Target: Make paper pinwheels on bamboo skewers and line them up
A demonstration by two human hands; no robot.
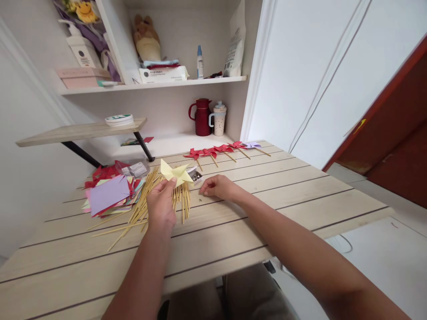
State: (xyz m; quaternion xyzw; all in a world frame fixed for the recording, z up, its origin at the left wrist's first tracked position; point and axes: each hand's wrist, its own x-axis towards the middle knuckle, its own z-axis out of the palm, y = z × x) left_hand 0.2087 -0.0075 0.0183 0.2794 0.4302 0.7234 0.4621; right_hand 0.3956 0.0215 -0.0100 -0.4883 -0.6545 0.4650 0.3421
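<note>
My left hand holds a folded yellow paper pinwheel above a loose pile of thin wooden sticks on the wooden table. My right hand rests on the table just right of the sticks, fingers curled with fingertips down near a small open box of metal pins; whether it pinches anything I cannot tell. Finished pinwheels on sticks lie in a row at the far edge, several red and one purple.
A stack of coloured paper squares and a clear plastic packet lie left of the sticks. Behind stand a red jug and a speckled cup. A small raised shelf overhangs the back left.
</note>
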